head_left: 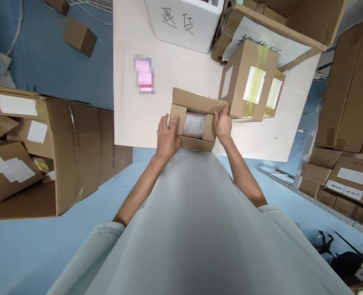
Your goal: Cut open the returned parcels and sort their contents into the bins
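Note:
A small open cardboard box (194, 144) sits at the near edge of the white table, right in front of my body. Inside it lies something in clear plastic wrap (195, 125); its kind does not show. The short side flaps are folded inward, and the long far flap (196, 99) stands up. My left hand (167, 138) grips the box's left side, one finger on the left flap and the others outside. At the far right corner my right hand (223, 125) holds the box, its fingertips by the end of the far flap.
Taped, labelled boxes (245, 82) stand close to my right hand. Behind are a white bin (184, 28) and a big open carton (319, 24). A blurred pink item (144, 76) lies left on the table (132, 119). A large carton (83, 151) stands left; shelved boxes (350, 176) right.

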`<state>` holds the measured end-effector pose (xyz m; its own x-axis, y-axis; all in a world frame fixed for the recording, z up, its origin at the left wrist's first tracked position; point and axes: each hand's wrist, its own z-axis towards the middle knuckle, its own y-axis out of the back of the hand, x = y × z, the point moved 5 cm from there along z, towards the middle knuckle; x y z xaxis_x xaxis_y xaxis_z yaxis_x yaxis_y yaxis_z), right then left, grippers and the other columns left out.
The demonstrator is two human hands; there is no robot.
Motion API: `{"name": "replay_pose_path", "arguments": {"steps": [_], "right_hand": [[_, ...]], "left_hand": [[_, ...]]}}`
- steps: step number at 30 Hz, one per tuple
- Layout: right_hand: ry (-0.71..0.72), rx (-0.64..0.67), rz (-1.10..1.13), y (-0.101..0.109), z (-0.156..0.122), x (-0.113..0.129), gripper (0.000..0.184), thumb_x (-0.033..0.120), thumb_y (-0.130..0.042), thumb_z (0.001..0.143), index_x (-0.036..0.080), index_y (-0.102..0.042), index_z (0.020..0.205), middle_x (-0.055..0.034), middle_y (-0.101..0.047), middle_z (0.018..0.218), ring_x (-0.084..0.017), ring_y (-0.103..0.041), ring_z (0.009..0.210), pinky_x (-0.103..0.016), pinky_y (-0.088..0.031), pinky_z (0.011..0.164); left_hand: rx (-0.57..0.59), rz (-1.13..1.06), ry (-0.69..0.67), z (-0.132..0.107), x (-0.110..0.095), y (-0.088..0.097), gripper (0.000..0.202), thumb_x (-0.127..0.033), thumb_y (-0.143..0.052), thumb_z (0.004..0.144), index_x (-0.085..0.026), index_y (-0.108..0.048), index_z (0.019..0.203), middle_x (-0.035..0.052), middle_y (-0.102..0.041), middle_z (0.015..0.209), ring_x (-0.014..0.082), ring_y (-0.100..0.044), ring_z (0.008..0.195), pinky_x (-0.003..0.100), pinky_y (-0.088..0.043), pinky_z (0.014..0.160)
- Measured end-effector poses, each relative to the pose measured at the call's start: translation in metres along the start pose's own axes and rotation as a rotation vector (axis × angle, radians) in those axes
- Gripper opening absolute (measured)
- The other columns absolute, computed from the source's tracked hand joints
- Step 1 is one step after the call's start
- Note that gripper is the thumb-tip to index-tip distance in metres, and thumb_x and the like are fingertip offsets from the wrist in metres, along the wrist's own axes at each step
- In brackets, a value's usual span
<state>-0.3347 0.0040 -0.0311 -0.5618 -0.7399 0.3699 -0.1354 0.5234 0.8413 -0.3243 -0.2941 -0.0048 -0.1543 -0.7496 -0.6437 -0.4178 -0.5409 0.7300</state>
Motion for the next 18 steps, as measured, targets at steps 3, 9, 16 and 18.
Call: {"name": "replay_pose_path", "arguments": {"steps": [3, 9, 16, 18], "right_hand": [[-0.047, 0.003, 0.007, -0.007, -0.007, 0.012, 0.099, 0.066, -0.025, 0.124, -0.004, 0.01, 0.185, -0.0311, -0.078, 0.127, -0.047, -0.076, 0.129, -0.062, -0.053, 0.116], [0.008, 0.003, -0.001, -0.004, -0.028, 0.029, 0.093, 0.06, -0.026, 0.125, 0.008, 0.021, 0.186, -0.036, -0.058, 0.164, -0.046, -0.072, 0.136, -0.061, -0.054, 0.116], [0.275, 0.136, -0.114, -0.014, -0.083, 0.057, 0.08, 0.043, -0.025, 0.126, 0.026, 0.022, 0.187, -0.0234, -0.062, 0.166, -0.035, -0.077, 0.121, -0.05, -0.063, 0.106], [0.301, 0.188, -0.208, -0.017, -0.089, 0.061, 0.08, 0.034, -0.025, 0.124, 0.025, 0.023, 0.187, -0.0232, -0.066, 0.16, -0.034, -0.078, 0.114, -0.049, -0.064, 0.103]], "left_hand": [[0.121, 0.139, -0.221, 0.008, -0.023, -0.008, 0.092, -0.001, -0.065, 0.087, -0.023, -0.051, 0.175, 0.014, -0.024, 0.196, 0.0456, -0.005, 0.184, 0.075, -0.013, 0.146], [0.278, 0.256, -0.373, 0.015, -0.035, -0.017, 0.086, -0.001, -0.058, 0.088, -0.01, -0.05, 0.173, 0.0244, -0.057, 0.175, 0.046, -0.015, 0.183, 0.08, -0.007, 0.146], [0.123, 0.193, -0.321, -0.011, -0.028, 0.03, 0.077, -0.008, -0.057, 0.098, -0.02, -0.049, 0.174, 0.0204, -0.057, 0.175, 0.043, -0.017, 0.183, 0.082, -0.008, 0.146], [0.063, 0.189, -0.232, -0.014, -0.011, 0.044, 0.073, -0.012, -0.059, 0.1, -0.019, -0.051, 0.172, 0.0208, -0.057, 0.173, 0.0448, -0.016, 0.183, 0.081, -0.009, 0.146]]}}
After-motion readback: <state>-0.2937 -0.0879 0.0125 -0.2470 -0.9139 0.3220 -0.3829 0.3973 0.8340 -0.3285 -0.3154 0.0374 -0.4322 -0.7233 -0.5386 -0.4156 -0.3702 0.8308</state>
